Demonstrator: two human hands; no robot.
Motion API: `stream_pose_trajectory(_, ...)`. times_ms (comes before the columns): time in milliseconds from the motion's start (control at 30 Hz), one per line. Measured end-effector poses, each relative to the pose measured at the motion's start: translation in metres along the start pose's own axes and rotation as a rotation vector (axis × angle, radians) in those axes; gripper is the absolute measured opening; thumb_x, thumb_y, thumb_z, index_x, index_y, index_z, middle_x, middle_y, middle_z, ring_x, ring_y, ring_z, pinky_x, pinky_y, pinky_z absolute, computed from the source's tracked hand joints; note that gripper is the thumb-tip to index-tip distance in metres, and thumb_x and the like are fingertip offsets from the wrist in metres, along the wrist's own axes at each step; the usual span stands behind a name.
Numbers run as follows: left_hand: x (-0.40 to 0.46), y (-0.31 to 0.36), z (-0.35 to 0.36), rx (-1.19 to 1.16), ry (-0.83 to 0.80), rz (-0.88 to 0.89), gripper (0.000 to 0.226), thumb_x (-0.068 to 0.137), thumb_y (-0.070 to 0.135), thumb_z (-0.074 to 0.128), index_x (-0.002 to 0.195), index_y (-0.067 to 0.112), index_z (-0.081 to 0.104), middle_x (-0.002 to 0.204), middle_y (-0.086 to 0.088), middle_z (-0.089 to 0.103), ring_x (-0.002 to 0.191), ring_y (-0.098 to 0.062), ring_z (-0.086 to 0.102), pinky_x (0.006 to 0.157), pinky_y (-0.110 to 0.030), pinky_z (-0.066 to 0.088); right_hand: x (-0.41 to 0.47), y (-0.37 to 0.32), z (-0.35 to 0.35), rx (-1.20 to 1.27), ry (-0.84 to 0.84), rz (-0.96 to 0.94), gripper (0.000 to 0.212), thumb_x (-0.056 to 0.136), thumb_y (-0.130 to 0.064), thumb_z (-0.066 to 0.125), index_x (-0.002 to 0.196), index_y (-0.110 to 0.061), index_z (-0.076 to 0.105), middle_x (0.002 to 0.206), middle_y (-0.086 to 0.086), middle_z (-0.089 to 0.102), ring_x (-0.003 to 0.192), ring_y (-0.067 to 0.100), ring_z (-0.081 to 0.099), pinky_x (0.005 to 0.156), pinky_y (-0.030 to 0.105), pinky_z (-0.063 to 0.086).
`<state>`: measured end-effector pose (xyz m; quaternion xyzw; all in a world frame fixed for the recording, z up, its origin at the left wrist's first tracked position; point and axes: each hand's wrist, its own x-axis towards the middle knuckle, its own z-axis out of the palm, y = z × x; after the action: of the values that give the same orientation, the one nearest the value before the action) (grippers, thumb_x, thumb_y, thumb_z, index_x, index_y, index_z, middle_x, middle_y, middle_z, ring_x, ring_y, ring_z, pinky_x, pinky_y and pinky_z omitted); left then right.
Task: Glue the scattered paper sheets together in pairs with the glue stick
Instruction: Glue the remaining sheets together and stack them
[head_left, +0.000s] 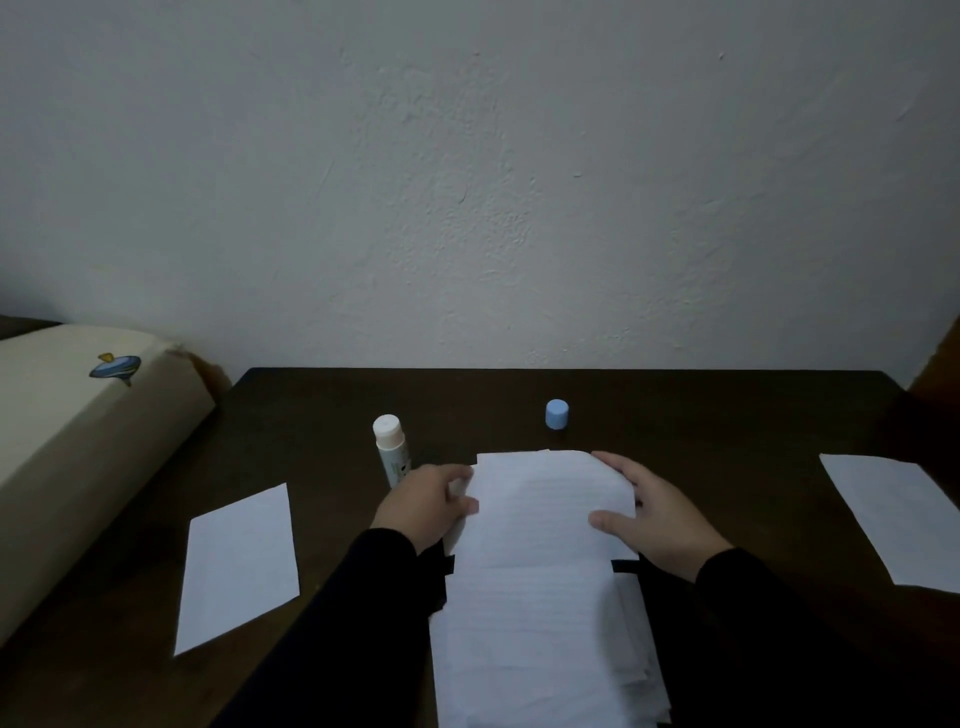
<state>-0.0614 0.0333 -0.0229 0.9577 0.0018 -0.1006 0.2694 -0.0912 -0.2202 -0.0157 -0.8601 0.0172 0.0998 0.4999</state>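
Observation:
A stack of white paper sheets (540, 571) lies in the middle of the dark table, reaching down to the near edge. My left hand (423, 501) grips the top sheet's left edge near its far corner. My right hand (652, 512) holds the right edge, thumb lying on top of the sheet. The glue stick (390, 447) stands upright and uncapped just beyond my left hand. Its blue cap (557, 414) stands apart, beyond the stack. One loose sheet (239, 566) lies on the left, another loose sheet (896, 519) on the right.
The dark wooden table (727, 426) butts against a white wall. A cream cushion with a small blue print (78, 431) leans over the table's left side. A brown object (940, 364) shows at the far right edge.

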Motion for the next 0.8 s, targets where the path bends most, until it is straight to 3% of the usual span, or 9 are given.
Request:
stream_pose_trajectory(133, -0.007, 0.005, -0.005, -0.211, 0.09, 0.08, 0.028, 0.099, 0.034, 0.047, 0.12, 0.024, 0.064, 0.109, 0.011, 0.064, 0.106, -0.007, 0.057, 0.092, -0.026, 0.042, 0.0, -0.004, 0.001, 0.152, 0.1, -0.049, 0.064, 0.085, -0.008, 0.07, 0.138, -0.032, 0.042, 0.117, -0.014, 0.052, 0.105, 0.007, 0.054, 0.084, 0.023, 0.051)
stream_pose_trajectory(233, -0.017, 0.014, -0.013, -0.536, 0.053, 0.01, 0.038, 0.101, 0.045, 0.037, 0.11, 0.025, 0.067, 0.102, 0.01, 0.065, 0.094, -0.008, 0.057, 0.084, -0.026, 0.042, 0.003, -0.006, 0.003, 0.177, 0.163, -0.079, 0.067, 0.085, -0.01, 0.071, 0.141, -0.03, 0.041, 0.126, -0.009, 0.052, 0.114, 0.013, 0.053, 0.094, 0.035, 0.051)
stream_pose_trajectory(367, -0.024, 0.014, -0.013, -0.58, 0.036, 0.088, 0.017, 0.092, 0.036, 0.06, 0.093, 0.023, 0.07, 0.087, 0.006, 0.069, 0.077, -0.007, 0.059, 0.081, -0.026, 0.047, 0.007, -0.008, 0.007, 0.206, 0.161, -0.109, 0.071, 0.084, -0.01, 0.072, 0.143, -0.031, 0.038, 0.126, -0.005, 0.055, 0.111, 0.013, 0.057, 0.093, 0.035, 0.053)
stream_pose_trajectory(500, -0.024, 0.01, -0.005, -0.648, 0.087, -0.042, 0.017, 0.089, 0.027, 0.067, 0.088, 0.01, 0.069, 0.065, 0.007, 0.064, 0.062, -0.005, 0.056, 0.075, -0.026, 0.049, 0.015, -0.014, 0.015, 0.302, 0.226, -0.079, 0.078, 0.084, -0.01, 0.073, 0.147, -0.028, 0.031, 0.096, -0.01, 0.063, 0.087, 0.003, 0.063, 0.071, 0.018, 0.052)
stream_pose_trajectory(633, -0.022, 0.005, 0.005, -0.625, 0.137, -0.176, 0.018, 0.086, 0.026, 0.069, 0.081, 0.009, 0.067, 0.067, 0.004, 0.064, 0.066, -0.01, 0.058, 0.07, -0.027, 0.052, 0.024, -0.013, 0.023, 0.118, 0.264, -0.06, 0.045, 0.083, -0.023, 0.074, 0.125, -0.017, 0.056, 0.091, -0.005, 0.066, 0.083, 0.009, 0.064, 0.071, 0.024, 0.052)
stream_pose_trajectory(700, -0.02, -0.001, 0.008, -0.615, 0.15, -0.221, 0.016, 0.084, 0.025, 0.071, 0.078, 0.011, 0.066, 0.072, 0.002, 0.066, 0.068, -0.012, 0.061, 0.072, -0.029, 0.054, 0.029, -0.014, 0.027, 0.01, 0.244, -0.046, 0.031, 0.084, -0.029, 0.073, 0.111, -0.019, 0.061, 0.087, 0.001, 0.066, 0.081, 0.014, 0.063, 0.074, 0.03, 0.055)
stream_pose_trajectory(800, -0.019, -0.007, 0.007, -0.615, 0.164, -0.253, 0.018, 0.077, 0.025, 0.075, 0.091, 0.017, 0.066, 0.09, -0.003, 0.07, 0.084, -0.02, 0.066, 0.08, -0.035, 0.057, 0.036, -0.015, 0.031, -0.097, 0.192, -0.011, 0.024, 0.089, -0.031, 0.067, 0.109, -0.02, 0.061, 0.084, 0.0, 0.062, 0.077, 0.012, 0.058, 0.069, 0.024, 0.049)
